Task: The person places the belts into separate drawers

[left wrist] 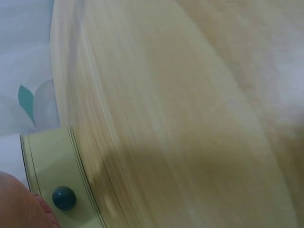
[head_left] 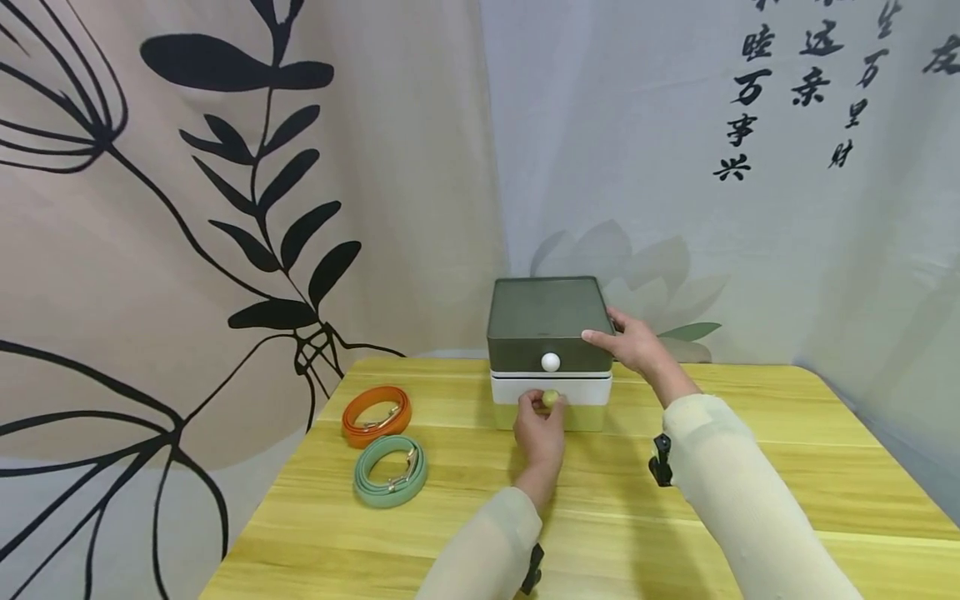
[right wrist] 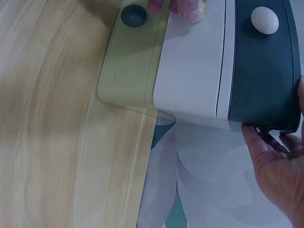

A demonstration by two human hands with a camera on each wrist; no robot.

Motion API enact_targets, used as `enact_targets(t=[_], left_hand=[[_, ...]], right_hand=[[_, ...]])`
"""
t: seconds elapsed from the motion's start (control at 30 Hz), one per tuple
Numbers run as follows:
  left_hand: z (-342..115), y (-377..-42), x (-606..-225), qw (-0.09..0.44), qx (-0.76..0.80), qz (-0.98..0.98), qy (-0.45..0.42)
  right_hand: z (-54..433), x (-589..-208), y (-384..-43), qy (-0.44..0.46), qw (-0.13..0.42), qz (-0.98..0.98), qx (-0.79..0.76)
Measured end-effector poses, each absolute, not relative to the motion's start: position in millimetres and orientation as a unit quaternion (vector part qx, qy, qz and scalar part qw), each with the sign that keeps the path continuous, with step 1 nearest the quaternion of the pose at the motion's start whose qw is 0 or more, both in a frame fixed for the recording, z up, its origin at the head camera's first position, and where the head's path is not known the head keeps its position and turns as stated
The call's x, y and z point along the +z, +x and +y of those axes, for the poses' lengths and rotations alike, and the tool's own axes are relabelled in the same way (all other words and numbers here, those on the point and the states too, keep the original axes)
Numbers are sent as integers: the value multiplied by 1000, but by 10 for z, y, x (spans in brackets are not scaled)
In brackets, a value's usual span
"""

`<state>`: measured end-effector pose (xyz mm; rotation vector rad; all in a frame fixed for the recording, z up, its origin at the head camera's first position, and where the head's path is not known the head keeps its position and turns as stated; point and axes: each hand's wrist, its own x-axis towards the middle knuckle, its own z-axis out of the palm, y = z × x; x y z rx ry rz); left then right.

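Observation:
A small three-tier drawer box stands at the back of the table, with a dark green top tier, a white middle and a pale green bottom. My left hand pinches the yellow-green knob of the white middle drawer. On the right side of the dark tier, my right hand grips the upper corner, thumb over the front top edge and fingers along the side. The top drawer's white knob is untouched. Below, the bottom drawer has a dark knob, hidden behind my left hand in the head view.
Left of the box lie two coiled belts with gold-coloured buckles, an orange one behind a mint green one. A printed cloth hangs close behind the wooden table.

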<state>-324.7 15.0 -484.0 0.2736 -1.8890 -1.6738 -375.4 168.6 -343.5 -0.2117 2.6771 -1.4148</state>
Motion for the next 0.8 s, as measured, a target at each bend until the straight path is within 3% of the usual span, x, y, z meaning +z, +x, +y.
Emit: enact_targets(t=[0.8], left_hand=[[108,-3001,-4819,258,-657,-703,82]], right_hand=[[1706,-3423,-3757,-73,55,881,-464]])
